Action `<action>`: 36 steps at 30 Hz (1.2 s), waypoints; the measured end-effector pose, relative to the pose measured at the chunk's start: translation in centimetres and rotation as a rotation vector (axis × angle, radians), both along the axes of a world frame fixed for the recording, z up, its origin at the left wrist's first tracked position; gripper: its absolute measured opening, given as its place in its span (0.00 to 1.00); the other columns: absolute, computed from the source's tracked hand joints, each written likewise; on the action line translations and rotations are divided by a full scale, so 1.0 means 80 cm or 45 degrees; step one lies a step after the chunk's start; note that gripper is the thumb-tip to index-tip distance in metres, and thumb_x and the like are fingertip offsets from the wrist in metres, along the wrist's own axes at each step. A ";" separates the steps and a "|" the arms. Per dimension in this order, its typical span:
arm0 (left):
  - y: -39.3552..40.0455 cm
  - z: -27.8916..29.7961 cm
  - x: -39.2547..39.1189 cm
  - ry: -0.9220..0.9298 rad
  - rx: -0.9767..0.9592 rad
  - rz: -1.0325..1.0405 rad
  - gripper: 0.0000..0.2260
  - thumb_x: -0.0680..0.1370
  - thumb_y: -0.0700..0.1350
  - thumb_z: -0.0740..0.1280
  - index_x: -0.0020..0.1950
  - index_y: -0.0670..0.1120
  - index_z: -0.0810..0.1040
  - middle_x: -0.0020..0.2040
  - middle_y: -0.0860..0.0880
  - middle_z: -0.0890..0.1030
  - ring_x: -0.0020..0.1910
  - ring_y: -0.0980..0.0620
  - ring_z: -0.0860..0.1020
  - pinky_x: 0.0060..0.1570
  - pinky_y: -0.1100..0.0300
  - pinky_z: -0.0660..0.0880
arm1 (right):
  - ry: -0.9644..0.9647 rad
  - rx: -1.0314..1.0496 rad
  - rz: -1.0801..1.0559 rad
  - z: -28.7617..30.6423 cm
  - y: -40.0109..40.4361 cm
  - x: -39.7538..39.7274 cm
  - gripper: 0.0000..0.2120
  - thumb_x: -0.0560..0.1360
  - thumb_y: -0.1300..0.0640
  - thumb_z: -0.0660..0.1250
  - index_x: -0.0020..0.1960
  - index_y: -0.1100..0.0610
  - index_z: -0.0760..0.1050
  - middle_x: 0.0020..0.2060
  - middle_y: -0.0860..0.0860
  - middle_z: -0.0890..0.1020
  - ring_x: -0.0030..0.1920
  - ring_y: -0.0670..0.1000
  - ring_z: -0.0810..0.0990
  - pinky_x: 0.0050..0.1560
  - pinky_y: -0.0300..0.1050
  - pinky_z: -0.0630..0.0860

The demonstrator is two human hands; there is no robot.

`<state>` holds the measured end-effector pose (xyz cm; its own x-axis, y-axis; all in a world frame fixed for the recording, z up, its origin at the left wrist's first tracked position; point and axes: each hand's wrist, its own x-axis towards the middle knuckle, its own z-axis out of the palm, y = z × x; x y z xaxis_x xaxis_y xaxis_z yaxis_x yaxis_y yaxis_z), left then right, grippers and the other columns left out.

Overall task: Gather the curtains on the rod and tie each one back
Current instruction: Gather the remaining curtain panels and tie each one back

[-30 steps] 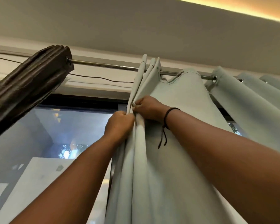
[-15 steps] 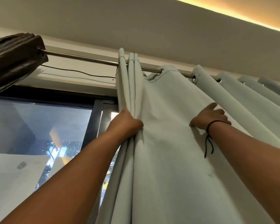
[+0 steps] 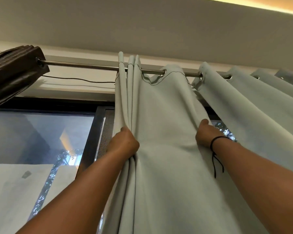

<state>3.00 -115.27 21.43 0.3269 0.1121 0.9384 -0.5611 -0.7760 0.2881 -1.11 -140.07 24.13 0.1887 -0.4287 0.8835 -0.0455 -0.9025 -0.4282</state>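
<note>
Hidden: the left hand's [image 3: 123, 143] fingers, buried in the fabric; the right hand's [image 3: 205, 132] fingertips, tucked behind a fold edge; the rod's [image 3: 85, 65] left end, swallowed by the dark brown curtain [image 3: 13, 71], itself cut off by the frame edge. Also cut off: the pale green curtain [image 3: 167, 115] to the right and below, so folds further along the rod uncountable.

Counted: two hands, two curtains, one rod. Three tight pleats bunched together on the rod, gripped below it by the left hand, closed around them. To the right of those, a wide slack panel hanging from the rod, its far fold edge gripped by the right hand. About five metal eyelets visible along the rod. One black cord bracelet [image 3: 216, 149] on the right wrist. One thin cable [image 3: 78, 79] under the rod. One window [image 3: 41, 141] below the rod.
</note>
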 end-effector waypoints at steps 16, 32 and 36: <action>0.006 0.000 -0.030 0.054 -0.162 -0.780 0.13 0.66 0.40 0.66 0.50 0.42 0.72 0.45 0.43 0.78 0.46 0.41 0.79 0.52 0.47 0.79 | 0.019 -0.097 -0.243 -0.016 0.064 -0.015 0.15 0.80 0.61 0.53 0.65 0.63 0.66 0.60 0.61 0.76 0.60 0.61 0.76 0.47 0.46 0.68; 0.096 0.004 -0.088 -0.379 -0.498 -1.178 0.12 0.79 0.40 0.59 0.48 0.34 0.80 0.41 0.41 0.77 0.41 0.47 0.72 0.34 0.65 0.71 | -0.280 -1.052 0.264 0.045 0.322 -0.120 0.10 0.78 0.57 0.58 0.41 0.58 0.74 0.38 0.53 0.75 0.43 0.55 0.74 0.42 0.40 0.67; 0.091 -0.013 -0.065 -0.289 -0.354 -1.029 0.10 0.76 0.40 0.63 0.40 0.37 0.80 0.37 0.43 0.77 0.39 0.49 0.72 0.32 0.59 0.67 | -0.150 -0.862 0.436 0.020 0.282 -0.086 0.11 0.77 0.55 0.61 0.45 0.61 0.78 0.43 0.55 0.78 0.45 0.56 0.75 0.43 0.40 0.66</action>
<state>-2.23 -108.02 20.35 0.2140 0.1609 0.9635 -0.9743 -0.0356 0.2224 -7.96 -117.52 25.70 0.1022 0.2783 0.9550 0.2955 -0.9252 0.2379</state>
